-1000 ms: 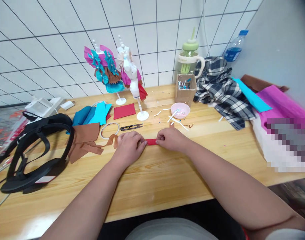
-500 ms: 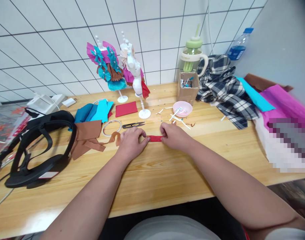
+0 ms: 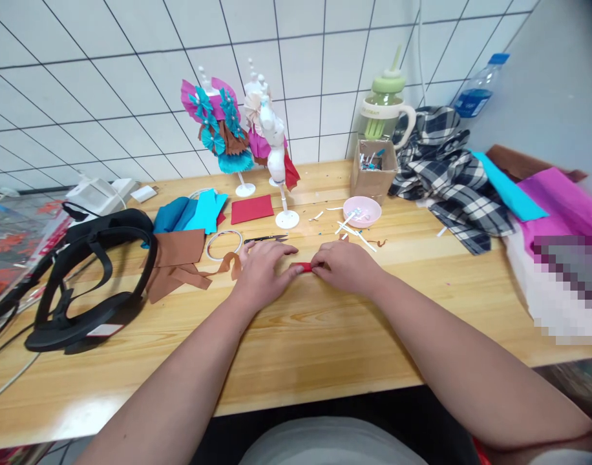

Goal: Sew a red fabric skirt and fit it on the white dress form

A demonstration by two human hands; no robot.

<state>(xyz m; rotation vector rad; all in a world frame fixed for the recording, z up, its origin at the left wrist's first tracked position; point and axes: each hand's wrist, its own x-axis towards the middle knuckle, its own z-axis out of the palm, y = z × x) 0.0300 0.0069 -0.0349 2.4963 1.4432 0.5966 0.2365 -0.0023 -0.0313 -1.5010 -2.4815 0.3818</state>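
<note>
A: Cardboard box [image 3: 372,175] at the back of the wooden table [image 3: 325,342], open top, holds a clutter of small bits, some blue; too small to identify. Just in front of it, pink bowl [image 3: 362,211] with a few small white pieces inside; more white strips [image 3: 353,230] lie on the wood beside it. Behind the box, a mug with a green lid and straw [image 3: 386,106]; a clear bottle with a blue cap [image 3: 479,92] off to the right, contents not readable.

B: Head view only? What about the piece in hand?

A: Only that view. Red strip [image 3: 303,267]: small, narrow, looks like folded cloth or felt. Lies flat on the table, mid-width, nearer the front than the bowl. Only a short middle stretch shows; both ends are under fingers.

B: Hands?

A: Left hand [image 3: 261,274] curled, fingertips pinching the strip's left end against the table. Right hand [image 3: 343,266] same on the right end, fingers bent, pressing down. The two hands nearly touch.

B: Surroundings?

A: Black snips [image 3: 265,239] just behind the left hand, a white ring [image 3: 223,244] beside them, brown fabric scraps [image 3: 179,261] to the left. Red square [image 3: 252,208] and teal pieces [image 3: 192,214] further back. Two small mannequins [image 3: 247,129] with pleated dress parts by the tiled wall. Black headset [image 3: 90,278] far left, plaid cloth [image 3: 451,174] right.
</note>
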